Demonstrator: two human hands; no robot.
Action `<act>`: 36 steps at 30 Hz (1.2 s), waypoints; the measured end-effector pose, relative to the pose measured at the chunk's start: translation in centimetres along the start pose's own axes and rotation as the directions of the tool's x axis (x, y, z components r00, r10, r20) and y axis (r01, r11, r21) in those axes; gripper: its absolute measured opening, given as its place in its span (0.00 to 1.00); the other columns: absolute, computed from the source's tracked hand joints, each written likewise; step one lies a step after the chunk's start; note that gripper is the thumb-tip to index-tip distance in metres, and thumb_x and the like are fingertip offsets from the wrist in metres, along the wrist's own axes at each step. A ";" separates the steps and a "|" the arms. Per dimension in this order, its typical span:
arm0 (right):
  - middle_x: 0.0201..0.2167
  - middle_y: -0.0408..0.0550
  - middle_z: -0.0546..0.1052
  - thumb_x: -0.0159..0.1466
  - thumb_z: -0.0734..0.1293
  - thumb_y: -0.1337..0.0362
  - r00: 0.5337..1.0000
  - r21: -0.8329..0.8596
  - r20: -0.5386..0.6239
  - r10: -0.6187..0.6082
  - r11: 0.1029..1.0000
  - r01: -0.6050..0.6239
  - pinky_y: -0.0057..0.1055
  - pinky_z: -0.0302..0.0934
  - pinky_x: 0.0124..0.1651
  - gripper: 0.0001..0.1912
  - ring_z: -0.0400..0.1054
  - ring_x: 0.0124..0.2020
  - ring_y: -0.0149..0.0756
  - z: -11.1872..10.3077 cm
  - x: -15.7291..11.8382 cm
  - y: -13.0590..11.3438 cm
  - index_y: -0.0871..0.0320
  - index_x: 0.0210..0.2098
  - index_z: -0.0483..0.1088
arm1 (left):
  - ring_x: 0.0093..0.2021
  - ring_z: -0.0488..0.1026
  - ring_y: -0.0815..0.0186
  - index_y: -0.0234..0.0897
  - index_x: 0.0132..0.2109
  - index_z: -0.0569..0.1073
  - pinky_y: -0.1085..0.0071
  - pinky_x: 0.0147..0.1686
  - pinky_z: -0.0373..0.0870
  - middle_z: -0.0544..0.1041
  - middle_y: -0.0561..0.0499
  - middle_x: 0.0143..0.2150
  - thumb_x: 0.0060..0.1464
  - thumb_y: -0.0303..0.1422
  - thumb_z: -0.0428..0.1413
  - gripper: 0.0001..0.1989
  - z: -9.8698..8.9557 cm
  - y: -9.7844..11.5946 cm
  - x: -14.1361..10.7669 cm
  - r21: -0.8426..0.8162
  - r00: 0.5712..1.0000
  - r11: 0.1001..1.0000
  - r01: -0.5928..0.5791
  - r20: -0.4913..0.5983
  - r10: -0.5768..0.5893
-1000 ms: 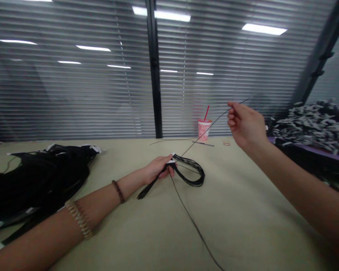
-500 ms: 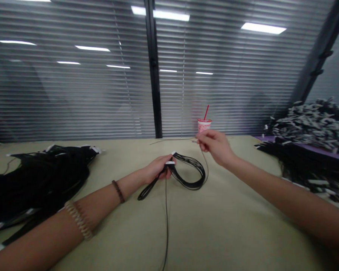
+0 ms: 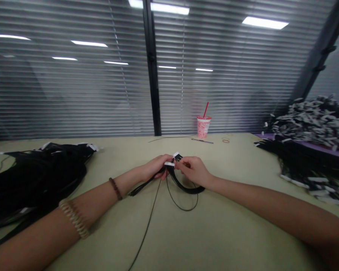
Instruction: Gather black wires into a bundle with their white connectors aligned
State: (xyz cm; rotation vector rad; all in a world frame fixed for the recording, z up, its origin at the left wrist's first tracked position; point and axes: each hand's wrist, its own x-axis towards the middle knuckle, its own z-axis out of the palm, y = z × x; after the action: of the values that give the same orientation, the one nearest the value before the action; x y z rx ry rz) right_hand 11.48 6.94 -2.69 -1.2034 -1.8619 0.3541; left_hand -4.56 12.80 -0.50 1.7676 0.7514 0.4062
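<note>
My left hand (image 3: 158, 166) is closed around a folded black wire harness (image 3: 185, 189) in the middle of the table. Two white connectors show at its fingertips: a front connector (image 3: 169, 164) and a back connector (image 3: 176, 154). Close against them, my right hand (image 3: 194, 169) has thumb and fingers pinched on a thin black wire, whose tip is hidden by the fingers. That loose wire (image 3: 183, 209) droops in a loop below both hands. Another stretch of thin wire runs from beneath my left hand toward the table's near edge.
Black harnesses (image 3: 45, 169) are heaped at left. On the right lie more black harnesses (image 3: 302, 158) and a big pile of white connectors (image 3: 316, 122). Toward the back stand a pink cup (image 3: 203, 127) with a red straw, a pen (image 3: 202, 141) and rubber bands (image 3: 225, 140). Blinds rise behind.
My right hand has come down and left from beside the cup to the connectors at my left hand. The loose wire now hangs in a lower loop, and the pen is uncovered.
</note>
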 end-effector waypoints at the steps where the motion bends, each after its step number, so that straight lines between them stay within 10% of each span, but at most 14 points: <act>1: 0.16 0.41 0.67 0.60 0.57 0.58 1.000 -0.016 -0.003 -0.007 1.000 0.007 0.22 0.46 0.20 0.16 0.56 0.17 0.24 0.1 0.0 0.1 0.61 0.24 0.69 | 0.08 0.53 0.75 0.35 0.30 0.68 0.80 0.09 0.41 0.64 0.55 0.09 0.51 0.37 0.40 0.15 0.0 0.0 0.0 0.006 1.000 1.000 -0.002 0.000 0.002; 36: 0.16 0.40 0.64 0.60 0.57 0.65 0.993 -0.145 0.003 -0.122 0.982 0.121 0.22 0.45 0.22 0.12 0.54 0.18 0.24 -0.1 -0.5 -0.3 0.61 0.22 0.64 | 0.08 0.51 0.75 0.34 0.24 0.66 0.79 0.10 0.43 0.63 0.55 0.09 0.51 0.37 0.39 0.17 0.2 -0.1 -0.2 0.134 1.000 0.991 -0.015 0.021 0.012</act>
State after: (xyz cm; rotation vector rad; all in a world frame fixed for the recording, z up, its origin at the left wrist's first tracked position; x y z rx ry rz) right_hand 11.47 6.39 -2.66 -1.1778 -1.9726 0.1501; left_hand -4.62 12.53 -0.66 1.9004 0.7680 0.3537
